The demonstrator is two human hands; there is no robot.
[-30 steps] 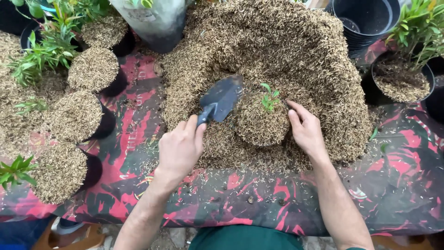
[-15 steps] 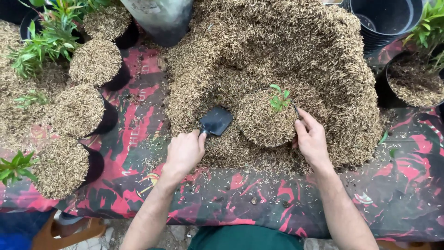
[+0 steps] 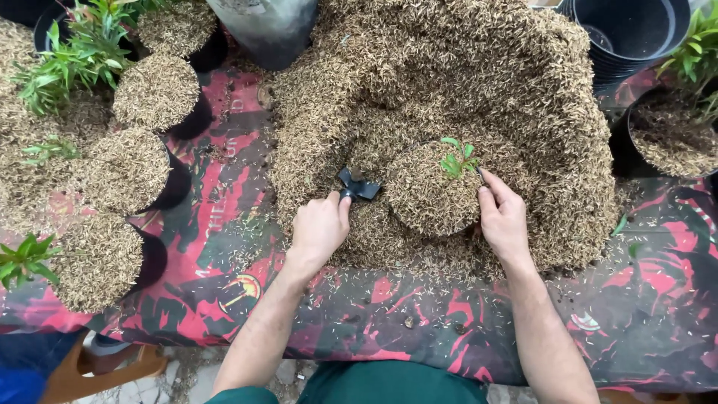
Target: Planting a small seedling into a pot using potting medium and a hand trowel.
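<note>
A pot (image 3: 430, 196) heaped with brown husk mix and holding a small green seedling (image 3: 458, 158) sits sunk in a big husk pile (image 3: 464, 82). My left hand (image 3: 319, 229) grips a dark hand trowel (image 3: 357, 185), whose blade is dug into the husks just left of the pot. My right hand (image 3: 502, 218) rests against the pot's right side, fingers on its rim.
Several black pots filled with husk mix (image 3: 123, 168) stand at the left, some with green plants (image 3: 78, 52). A stack of black pots (image 3: 624, 34) and another planted pot (image 3: 673, 131) are at the right. A red and black patterned sheet (image 3: 224, 247) covers the table.
The trowel came down from over the pot and its blade has sunk into the husks at the pot's left. My right hand stayed on the pot.
</note>
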